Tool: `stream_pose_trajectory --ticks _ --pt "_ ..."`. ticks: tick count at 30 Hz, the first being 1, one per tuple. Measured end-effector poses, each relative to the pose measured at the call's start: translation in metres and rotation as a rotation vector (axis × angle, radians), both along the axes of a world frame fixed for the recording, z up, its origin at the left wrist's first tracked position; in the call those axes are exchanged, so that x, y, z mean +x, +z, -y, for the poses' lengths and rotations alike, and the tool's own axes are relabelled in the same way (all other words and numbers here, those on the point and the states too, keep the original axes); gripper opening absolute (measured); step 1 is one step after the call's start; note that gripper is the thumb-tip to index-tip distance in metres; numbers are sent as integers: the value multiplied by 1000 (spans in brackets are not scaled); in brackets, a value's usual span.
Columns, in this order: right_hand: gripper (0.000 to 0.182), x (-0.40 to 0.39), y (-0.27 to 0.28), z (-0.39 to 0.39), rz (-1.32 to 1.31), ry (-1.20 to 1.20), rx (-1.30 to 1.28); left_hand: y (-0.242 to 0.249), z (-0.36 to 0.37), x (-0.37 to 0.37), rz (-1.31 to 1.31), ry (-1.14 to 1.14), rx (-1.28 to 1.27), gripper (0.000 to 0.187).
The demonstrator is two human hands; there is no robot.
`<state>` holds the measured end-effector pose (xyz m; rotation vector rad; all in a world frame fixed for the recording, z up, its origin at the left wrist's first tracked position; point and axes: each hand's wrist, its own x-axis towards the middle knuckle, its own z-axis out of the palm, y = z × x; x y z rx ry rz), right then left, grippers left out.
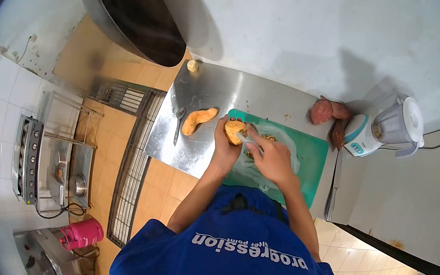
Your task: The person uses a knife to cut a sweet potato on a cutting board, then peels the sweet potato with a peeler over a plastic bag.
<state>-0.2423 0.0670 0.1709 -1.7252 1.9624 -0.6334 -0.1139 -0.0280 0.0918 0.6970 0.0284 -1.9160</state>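
My left hand (pixel 224 145) is wrapped round a peeled orange tuber (pixel 234 131) above the left edge of a green cutting board (pixel 314 157). In my right hand (pixel 272 158) is a small pale blade or peeler (pixel 244 137), held against the tuber's right side; its handle is hidden by the fingers. Under my right hand, a clear plastic bag (pixel 289 142) with peelings on it lies on the board. Another peeled tuber (pixel 198 120), curved in shape, rests on the steel table to the left, beside a spoon (pixel 178 125).
Unpeeled red tubers (pixel 323 112) lie by the wall, next to a blender (pixel 398 121). A knife (pixel 334 183) lies right of the board. A small round pale piece (pixel 192 65) sits at the steel table's (pixel 228 82) back left corner. A large dark pan (pixel 131 5) is at upper left.
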Motion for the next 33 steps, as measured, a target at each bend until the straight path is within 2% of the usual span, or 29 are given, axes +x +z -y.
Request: stream_pose_trajectory --ticks 2,4,6,8,10,12,13,17,18,20,21,23,24,26,28,30,31,33 --pt "43 5 -15 -4 14 7 -3 -1 -1 1 1 -8 -4 19" --pt "44 8 -29 -13 26 18 -8 7 2 6 27 40 102 18" --pt "45 9 -33 -22 104 63 53 -11 12 9 51 39 113 17" --pt "45 2 -18 -20 127 39 87 -13 16 7 34 130 10 16" --pt "45 2 -15 -18 165 10 140 -15 10 8 47 119 -26 16" --pt "46 0 -8 -5 128 -10 -150 -14 8 2 48 95 -82 17" --pt "46 -1 -1 -4 142 -17 0 -13 5 0 8 79 -47 16" --pt "46 9 -16 -8 187 -13 38 -14 7 3 -23 28 -19 18" --pt "45 11 -23 -12 190 30 107 0 9 3 -22 33 -26 18" --pt "45 12 -32 -19 200 65 182 24 8 4 197 79 85 19" --pt "45 9 -34 -18 209 41 119 18 13 2 194 79 80 19" --pt "45 6 -28 -17 226 18 66 0 17 4 74 123 -85 20" --pt "45 2 -12 -12 227 -6 42 -1 13 7 80 119 -77 20" --pt "45 -4 1 -1 225 -40 13 2 11 8 78 -84 -249 22" --pt "44 -4 6 8 247 -58 45 6 3 -4 91 -39 -281 27" --pt "45 5 0 4 195 -50 10 3 3 -5 319 -31 -397 33" --pt "45 9 -6 1 145 -37 -27 2 6 -2 317 -22 -400 33" --pt "45 19 -39 -11 204 6 -42 13 12 3 497 -17 -260 38"
